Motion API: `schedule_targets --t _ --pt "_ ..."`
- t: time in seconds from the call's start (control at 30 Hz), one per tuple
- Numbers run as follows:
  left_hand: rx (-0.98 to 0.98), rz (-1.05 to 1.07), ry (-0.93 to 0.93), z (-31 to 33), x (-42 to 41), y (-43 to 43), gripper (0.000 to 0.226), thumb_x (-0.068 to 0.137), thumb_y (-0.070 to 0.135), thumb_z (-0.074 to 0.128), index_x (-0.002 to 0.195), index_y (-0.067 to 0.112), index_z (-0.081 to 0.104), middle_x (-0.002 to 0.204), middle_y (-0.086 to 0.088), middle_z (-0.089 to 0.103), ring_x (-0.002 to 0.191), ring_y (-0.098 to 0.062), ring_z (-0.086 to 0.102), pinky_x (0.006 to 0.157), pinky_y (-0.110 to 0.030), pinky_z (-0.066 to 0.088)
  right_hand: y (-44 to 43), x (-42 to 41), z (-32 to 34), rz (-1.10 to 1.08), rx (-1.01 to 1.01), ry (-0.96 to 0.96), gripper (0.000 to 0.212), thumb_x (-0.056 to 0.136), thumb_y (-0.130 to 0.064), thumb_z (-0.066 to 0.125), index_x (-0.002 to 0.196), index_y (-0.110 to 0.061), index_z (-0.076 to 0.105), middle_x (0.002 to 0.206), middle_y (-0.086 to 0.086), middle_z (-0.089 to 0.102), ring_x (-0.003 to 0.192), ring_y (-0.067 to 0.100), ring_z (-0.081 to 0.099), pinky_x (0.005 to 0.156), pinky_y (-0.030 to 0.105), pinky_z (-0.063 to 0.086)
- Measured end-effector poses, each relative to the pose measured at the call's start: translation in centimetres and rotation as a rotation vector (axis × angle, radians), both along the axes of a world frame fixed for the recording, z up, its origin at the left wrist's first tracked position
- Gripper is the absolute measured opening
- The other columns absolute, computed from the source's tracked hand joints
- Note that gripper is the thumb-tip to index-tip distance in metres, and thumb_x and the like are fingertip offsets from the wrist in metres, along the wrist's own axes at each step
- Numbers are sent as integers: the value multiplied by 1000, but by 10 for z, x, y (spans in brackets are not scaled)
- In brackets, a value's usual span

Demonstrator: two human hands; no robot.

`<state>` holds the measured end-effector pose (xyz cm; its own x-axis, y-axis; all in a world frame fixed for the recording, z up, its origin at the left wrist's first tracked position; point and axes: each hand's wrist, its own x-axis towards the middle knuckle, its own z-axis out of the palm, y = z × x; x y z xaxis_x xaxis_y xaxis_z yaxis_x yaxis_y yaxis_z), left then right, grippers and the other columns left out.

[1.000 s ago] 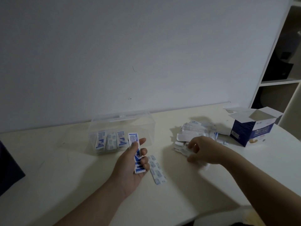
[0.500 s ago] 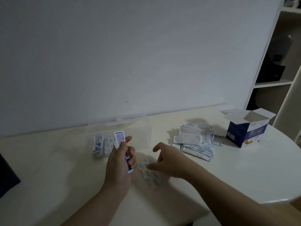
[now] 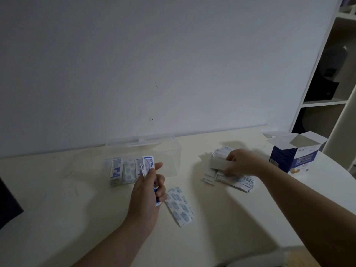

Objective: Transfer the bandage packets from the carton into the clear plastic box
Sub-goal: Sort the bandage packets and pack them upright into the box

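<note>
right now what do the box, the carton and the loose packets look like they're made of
Box: clear rigid plastic, glossy; the stacks inside show through its walls.
Carton: thin printed cardboard, matte; its folded flaps stand open, white inside.
Packets: probably paper wrappers, flat and matte, printed blue on white; the dim light leaves a plastic coating open.

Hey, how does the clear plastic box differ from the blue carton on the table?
The clear plastic box is see-through; the carton is opaque blue and white card. The box is long and low, by the wall; the carton stands upright at the far right. Bandage packets stand in the box's left part; the carton shows only open top flaps. Both rest on the table.
</note>
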<state>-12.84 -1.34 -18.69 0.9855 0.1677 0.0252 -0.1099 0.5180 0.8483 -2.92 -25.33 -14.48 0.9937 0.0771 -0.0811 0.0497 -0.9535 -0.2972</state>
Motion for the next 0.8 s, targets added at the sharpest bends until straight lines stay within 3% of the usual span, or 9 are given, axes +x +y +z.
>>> schedule_targets --t 0.1,0.17,0.3,0.4,0.47,0.57,0.67,0.8 --pt "-4 4 9 0 -1 1 25 101 16 34 100 14 59 54 4 43 37 -4 27 39 -18 23 1 3 -2 12 -52 19 29 83 -27 62 105 -8 65 86 3 56 76 18 51 55 20 36" --pt "-8 3 20 0 0 1 25 101 16 34 100 14 59 55 3 43 37 -4 28 38 -18 23 0 5 -2 -8 -20 4 16 87 -22 54 89 -9 63 74 2 53 66 15 47 52 21 33" --pt "-93 -37 81 0 3 2 24 100 18 36 102 12 59 54 3 43 36 -4 27 38 -18 21 -4 -3 12 -60 371 -83 26 90 -21 51 70 -6 58 63 7 50 57 18 43 55 26 30" --pt "-193 -136 155 0 2 0 21 95 24 45 101 11 60 55 3 43 35 -5 26 36 -18 21 17 -24 19 -3 504 -367 22 84 -25 60 64 -18 62 53 -5 52 43 2 43 45 19 31" --pt "-202 -193 185 1 0 -5 26 83 28 56 101 10 62 60 3 44 35 -5 27 36 -17 22 46 -47 13 113 538 -575 14 80 -22 69 67 -24 64 56 -10 56 50 -2 50 47 12 34" --pt "-147 -226 204 6 -6 -12 27 73 31 63 90 11 69 61 3 46 37 -5 28 35 -17 22 79 -74 -11 464 374 -833 9 75 -11 70 73 -19 66 69 -8 58 66 5 51 59 21 43" --pt "-78 -203 183 11 -11 -15 25 78 31 61 60 18 71 49 5 35 37 -5 28 37 -17 22 89 -80 -32 623 304 -958 7 77 -12 68 82 -17 69 84 -2 61 75 16 57 59 29 48" --pt "-51 -163 138 11 -12 -15 29 84 23 58 56 16 62 42 6 30 35 -4 25 36 -17 19 91 -78 -42 658 309 -1020 14 75 -8 74 86 -17 70 96 -5 60 79 17 60 63 29 49"
